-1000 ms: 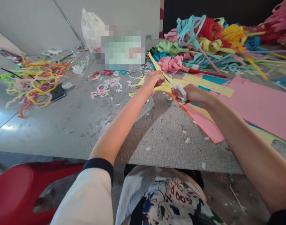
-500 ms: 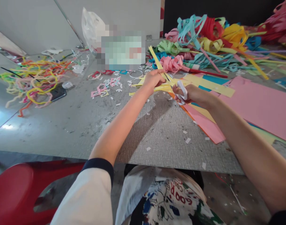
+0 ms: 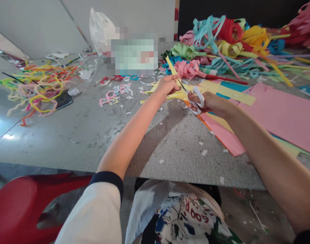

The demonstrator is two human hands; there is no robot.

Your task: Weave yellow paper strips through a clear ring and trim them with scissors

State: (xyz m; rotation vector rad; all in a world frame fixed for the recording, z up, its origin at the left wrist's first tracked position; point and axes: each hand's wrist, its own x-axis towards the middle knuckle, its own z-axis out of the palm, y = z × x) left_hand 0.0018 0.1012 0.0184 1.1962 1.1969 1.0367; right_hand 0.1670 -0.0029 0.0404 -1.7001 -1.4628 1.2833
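Observation:
My left hand [image 3: 168, 85] is closed on a narrow yellow paper strip [image 3: 171, 65], whose upper end sticks up past the fingers. In my right hand [image 3: 204, 101] are white-handled scissors [image 3: 200, 98], with fingers through the loops. Their blades point up and left and lie at the strip, just right of my left fingers. Below both hands, more yellow strips and pink and orange paper lie on the grey table [image 3: 134, 135].
Pink paper sheets [image 3: 284, 112] lie at the right. Curled paper strips [image 3: 211, 37] are heaped at the back right. Fuzzy pipe cleaners [image 3: 43, 84] cover a dark phone-like object [image 3: 64, 100] at the left. A red stool [image 3: 17, 203] stands below the table edge.
The scissor handles have spread slightly and the dark blade shows more clearly against the yellow strip. Both hands stay in nearly the same place; the view has shifted very slightly.

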